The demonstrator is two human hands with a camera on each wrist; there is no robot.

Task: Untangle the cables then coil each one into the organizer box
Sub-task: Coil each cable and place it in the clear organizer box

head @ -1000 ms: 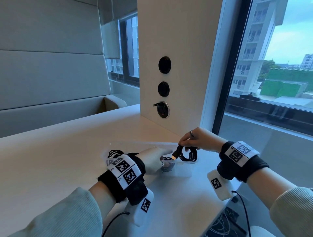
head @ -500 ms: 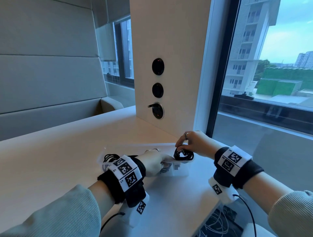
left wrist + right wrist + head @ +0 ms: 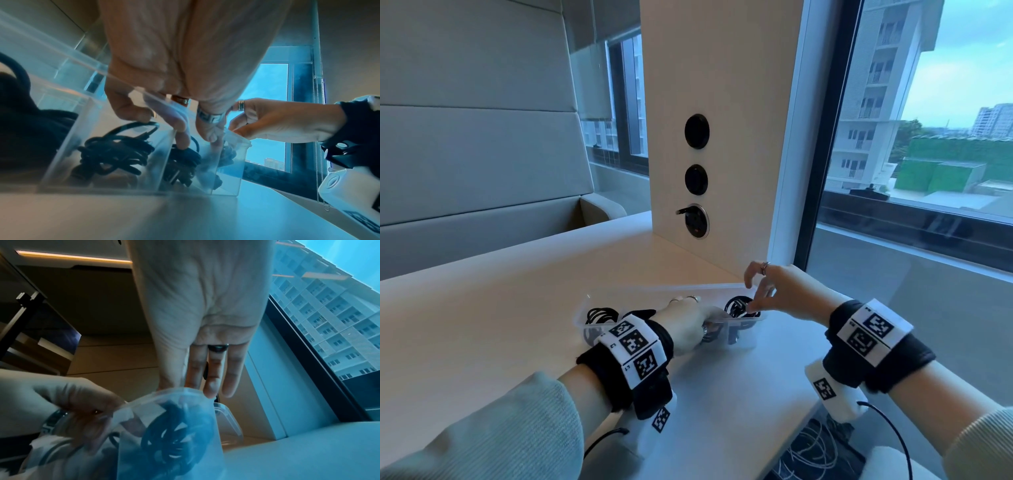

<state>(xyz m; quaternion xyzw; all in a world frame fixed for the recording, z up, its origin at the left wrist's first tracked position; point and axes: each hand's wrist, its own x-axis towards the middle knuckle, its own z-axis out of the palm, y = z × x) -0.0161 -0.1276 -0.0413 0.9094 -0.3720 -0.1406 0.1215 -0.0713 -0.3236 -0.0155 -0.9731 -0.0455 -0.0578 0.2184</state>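
A clear organizer box (image 3: 671,288) (image 3: 228,178) (image 3: 228,415) with dividers stands on the white table. Black coiled cables lie in its compartments: one at the left end (image 3: 601,315), one in the middle (image 3: 115,151), one at the right end (image 3: 738,306) (image 3: 170,443). My left hand (image 3: 688,322) (image 3: 195,136) straddles the box's near wall, fingers inside touching a cable (image 3: 180,160), thumb outside. My right hand (image 3: 756,298) (image 3: 205,386) hovers over the right-end coil with straight, spread fingers and holds nothing.
A wall panel (image 3: 739,137) with round black sockets (image 3: 697,178) rises just behind the box; a plug (image 3: 685,211) sits in the lowest one. A window (image 3: 911,171) runs along the right. The table's edge (image 3: 784,442) drops off at the lower right.
My right hand brought the coiled cable down into the right-end compartment, let go of it and opened its fingers. My left hand stayed on the box.
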